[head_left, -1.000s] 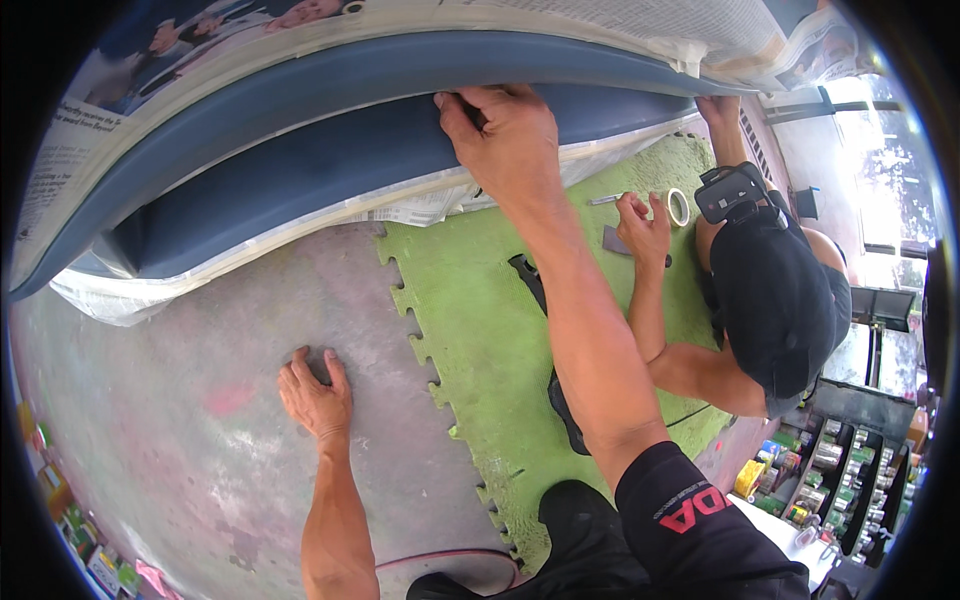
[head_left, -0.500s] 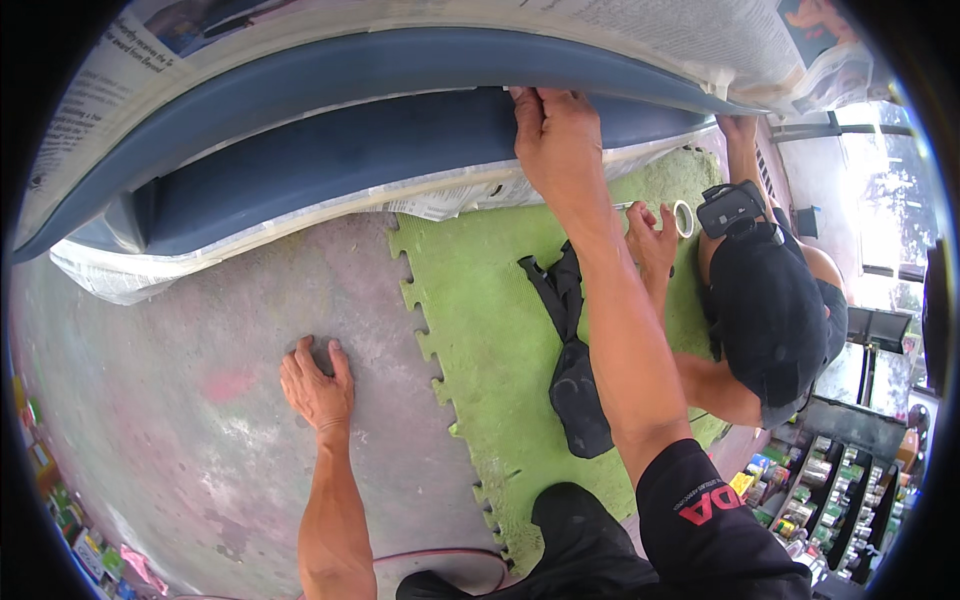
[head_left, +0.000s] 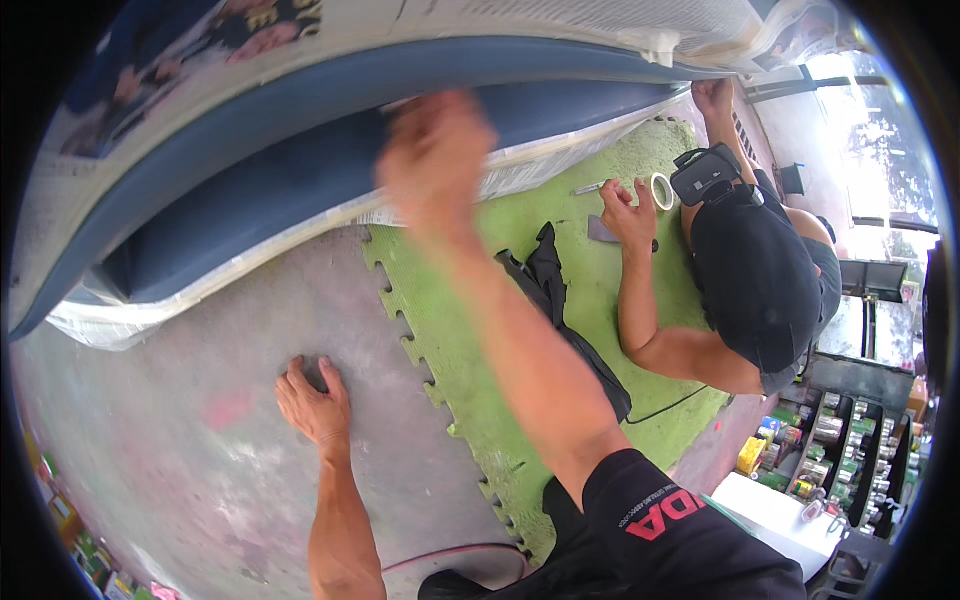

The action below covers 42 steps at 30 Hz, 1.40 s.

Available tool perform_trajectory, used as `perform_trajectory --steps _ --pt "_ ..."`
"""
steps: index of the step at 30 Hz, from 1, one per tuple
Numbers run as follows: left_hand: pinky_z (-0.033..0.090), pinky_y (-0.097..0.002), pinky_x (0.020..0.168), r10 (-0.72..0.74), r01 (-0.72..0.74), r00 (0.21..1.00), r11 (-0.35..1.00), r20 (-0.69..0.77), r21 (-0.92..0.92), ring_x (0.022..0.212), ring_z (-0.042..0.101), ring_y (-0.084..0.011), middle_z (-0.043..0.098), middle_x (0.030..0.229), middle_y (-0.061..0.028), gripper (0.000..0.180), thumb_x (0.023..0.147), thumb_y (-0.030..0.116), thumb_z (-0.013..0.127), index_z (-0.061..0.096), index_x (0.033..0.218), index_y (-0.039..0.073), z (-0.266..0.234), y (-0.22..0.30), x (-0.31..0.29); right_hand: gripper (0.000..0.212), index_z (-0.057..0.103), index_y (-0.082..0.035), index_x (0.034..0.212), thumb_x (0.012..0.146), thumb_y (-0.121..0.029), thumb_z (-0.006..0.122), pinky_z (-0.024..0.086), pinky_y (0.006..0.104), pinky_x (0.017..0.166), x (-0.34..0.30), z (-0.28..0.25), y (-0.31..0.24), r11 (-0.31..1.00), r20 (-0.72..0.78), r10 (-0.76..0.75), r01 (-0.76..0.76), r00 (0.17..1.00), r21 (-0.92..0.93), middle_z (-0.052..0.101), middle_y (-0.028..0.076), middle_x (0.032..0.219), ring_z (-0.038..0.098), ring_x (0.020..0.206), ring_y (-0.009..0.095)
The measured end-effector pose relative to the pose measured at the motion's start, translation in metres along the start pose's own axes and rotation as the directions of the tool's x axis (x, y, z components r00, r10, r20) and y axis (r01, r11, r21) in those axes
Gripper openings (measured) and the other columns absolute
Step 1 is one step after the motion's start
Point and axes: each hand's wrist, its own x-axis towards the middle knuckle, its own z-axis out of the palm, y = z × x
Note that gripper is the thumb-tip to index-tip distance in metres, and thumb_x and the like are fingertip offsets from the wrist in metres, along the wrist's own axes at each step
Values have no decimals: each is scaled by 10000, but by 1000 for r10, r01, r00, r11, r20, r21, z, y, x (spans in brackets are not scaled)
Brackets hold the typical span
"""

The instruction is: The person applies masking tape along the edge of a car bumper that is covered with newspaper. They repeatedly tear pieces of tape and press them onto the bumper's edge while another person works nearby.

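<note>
A long, curved blue-grey car body part [head_left: 310, 85], resembling a bumper, spans the top of the view, with a recess below its upper lip. Masking newspaper [head_left: 560, 35] and pale tape border it. My right hand [head_left: 435, 160], blurred, is at the recess just under the lip, fingers curled closed. A small pale edge shows by its fingertips; what it is I cannot make out. Lower left, my left hand [head_left: 315, 402] lies on the grey floor [head_left: 210, 450] with fingers and thumb apart, holding nothing visible.
At right crouches another person [head_left: 750, 270] in a black cap, one hand on the part's far end, the other by a tape roll [head_left: 661, 191]. A black bag [head_left: 590, 365] lies on the green foam mat [head_left: 430, 290]. Racked cans [head_left: 850, 450] stand lower right.
My right hand has moved left along the recess. My left hand has stayed on the floor. The view has shifted slightly, and a white surface now shows at lower right.
</note>
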Motion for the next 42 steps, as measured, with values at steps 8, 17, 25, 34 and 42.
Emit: perform_trajectory --steps 8,17,25,34,42 --pt "491 -511 965 -3 2 1000 1000 29 21 1088 631 -387 662 1161 -168 447 1049 403 717 677 1327 54 4 -11 -6 378 704 -2 1206 874 170 646 542 426 725 -142 -13 -30 887 156 -244 156 957 434 655 166 1048 655 901 328" --pt "510 -470 891 -4 0 999 996 -43 -93 995 654 -357 671 1094 -162 358 1081 318 688 688 1296 32 11 0 -9 175 694 10 923 899 110 551 499 353 673 -206 -109 136 965 314 75 -148 946 215 663 114 868 616 744 221" --pt "506 -354 782 -106 83 992 953 -63 -292 846 586 -183 647 964 -65 290 1081 234 711 713 1234 -12 12 -22 -10 140 675 11 858 904 89 568 445 345 579 -206 -98 145 930 279 25 -125 960 347 632 87 780 565 634 185" --pt "540 -304 711 519 -538 825 843 -223 -27 778 664 -132 753 877 -57 205 1046 176 795 784 1160 7 -96 196 81 106 704 38 921 941 67 604 457 322 609 -197 -120 161 833 451 88 -313 888 456 632 89 808 574 667 160" --pt "650 -487 757 870 -748 491 405 29 526 831 809 -381 804 905 -206 113 905 92 718 817 913 38 -69 367 214 128 721 38 951 956 78 600 438 302 587 -191 -125 156 824 476 46 -302 878 479 663 75 856 549 657 119"
